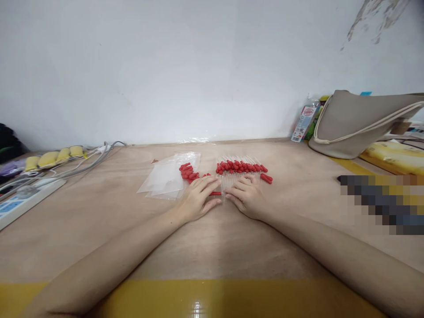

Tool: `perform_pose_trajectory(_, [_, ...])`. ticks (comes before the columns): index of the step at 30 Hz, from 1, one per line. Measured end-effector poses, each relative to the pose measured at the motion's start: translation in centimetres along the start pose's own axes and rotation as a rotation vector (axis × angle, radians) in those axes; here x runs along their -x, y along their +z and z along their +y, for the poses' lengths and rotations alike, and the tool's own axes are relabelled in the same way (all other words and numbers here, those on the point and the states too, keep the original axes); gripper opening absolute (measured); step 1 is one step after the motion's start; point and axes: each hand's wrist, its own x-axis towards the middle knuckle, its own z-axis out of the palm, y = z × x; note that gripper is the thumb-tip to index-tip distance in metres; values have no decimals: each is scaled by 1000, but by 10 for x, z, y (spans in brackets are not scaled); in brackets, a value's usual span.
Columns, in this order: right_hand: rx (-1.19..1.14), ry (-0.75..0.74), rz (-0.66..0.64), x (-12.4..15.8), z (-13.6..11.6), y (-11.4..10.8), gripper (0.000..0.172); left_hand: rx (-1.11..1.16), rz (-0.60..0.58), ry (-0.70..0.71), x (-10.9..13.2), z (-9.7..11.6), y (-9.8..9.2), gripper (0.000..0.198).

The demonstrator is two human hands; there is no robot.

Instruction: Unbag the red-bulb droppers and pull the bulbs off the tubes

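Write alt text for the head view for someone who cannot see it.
A person's left hand and right hand are close together on a table, a slim red piece between them. More red pieces lie beyond; translucent sheets lie left, a beige bag right.

Glossy translucent plastic sheets [160, 176], smooth red pieces [236, 167], wood-look tabletop [115, 207] with soft sheen, matt taupe bag [357, 126]

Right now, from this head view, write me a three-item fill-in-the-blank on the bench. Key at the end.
1. The bulb ends in the row just beyond the right hand are coloured ____.
2. The beige bag stands toward the picture's ____ edge.
3. The flat translucent sheets lie nearest the person's ____.

Missing words: red; right; left hand.
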Motion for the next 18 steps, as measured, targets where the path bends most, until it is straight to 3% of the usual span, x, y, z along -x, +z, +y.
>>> perform_pose_trajectory(6, [-51, -58, -11, 1, 1, 3, 27, -28, -59, 22, -5, 0, 3, 21])
perform_pose_trajectory(18, [-182, -226, 43, 2, 4, 3, 28, -109, -136, 51, -8, 7, -5, 26])
